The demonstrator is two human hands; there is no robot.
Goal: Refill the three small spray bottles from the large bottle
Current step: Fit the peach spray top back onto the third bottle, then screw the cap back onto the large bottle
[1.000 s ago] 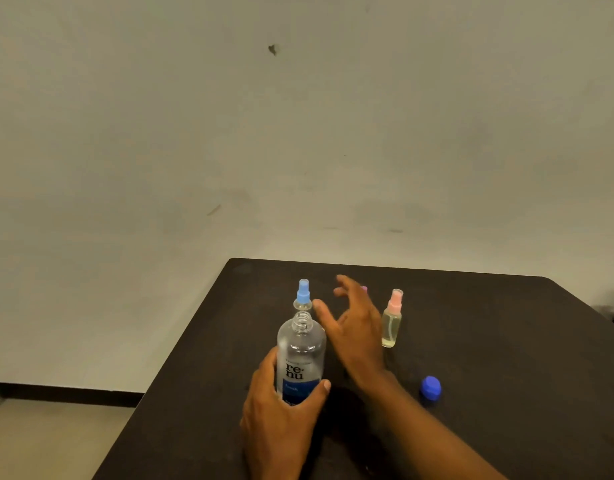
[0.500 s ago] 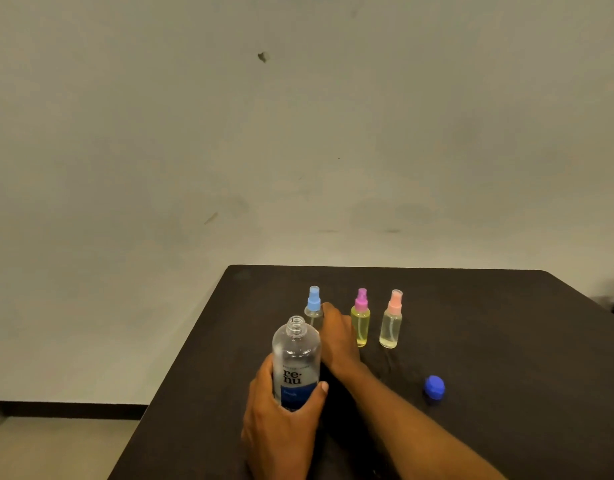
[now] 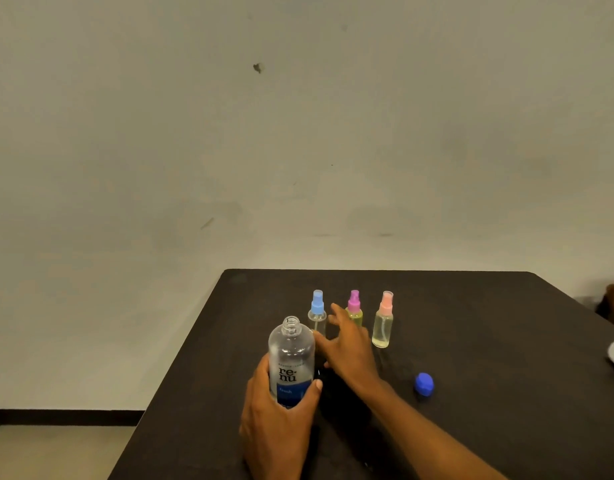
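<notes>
Left hand [image 3: 277,410] grips the open big bottle [image 3: 291,358] near the table's [image 3: 471,306] left edge; our right hand [image 3: 347,344], fingers loosely spread, should pinch the blue-topped sprayer [image 3: 317,311] low and unscrew gently.

Single head-worn wide-angle view, looking forward and slightly down, near the dark tabletop [image 3: 471,427] filling the lower right, bare wall [image 3: 298,133] across the upper half, floor [image 3: 39,452] at lower left

It looks like a plain room: a bare, scuffed off-white wall [image 3: 298,133] at 12 o'clock behind a matte black table [image 3: 489,341].
</notes>
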